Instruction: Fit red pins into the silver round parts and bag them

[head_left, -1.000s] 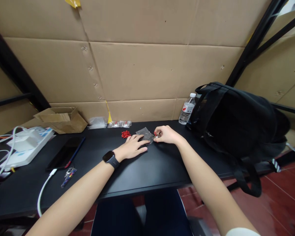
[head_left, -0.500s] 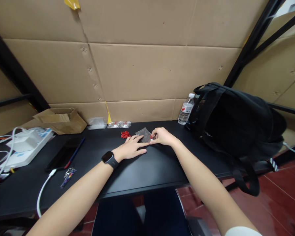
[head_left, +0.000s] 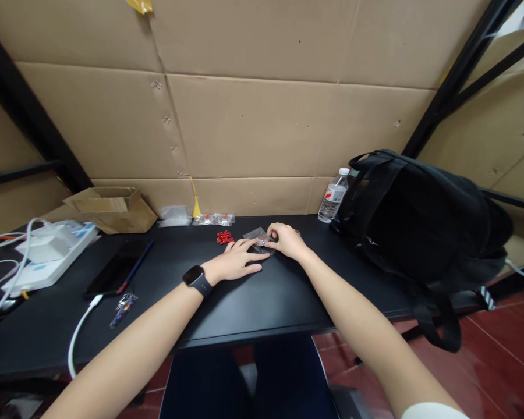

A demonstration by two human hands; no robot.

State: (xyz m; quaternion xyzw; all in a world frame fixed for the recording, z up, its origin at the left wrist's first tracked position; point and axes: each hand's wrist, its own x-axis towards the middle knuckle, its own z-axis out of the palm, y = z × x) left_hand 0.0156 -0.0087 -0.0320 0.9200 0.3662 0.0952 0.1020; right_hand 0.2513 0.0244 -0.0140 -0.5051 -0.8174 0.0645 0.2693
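Cardboard panels back a black table (head_left: 262, 302) where a person's two bare hands meet at the centre of the frame over a small clear plastic bag (head_left: 257, 235). Fingers of the left hand (head_left: 236, 263), smartwatch at the wrist, lie spread and flat against the bag's near edge; the right hand (head_left: 288, 240) has its fingertips pinched together at the bag's right side, on what cannot be told. Just left lies a heap of small red pieces (head_left: 225, 237). Further packets (head_left: 213, 219) line the wall; an open cardboard box (head_left: 113, 206) sits at left, a water bottle (head_left: 333, 196) and black backpack (head_left: 423, 221) at right.
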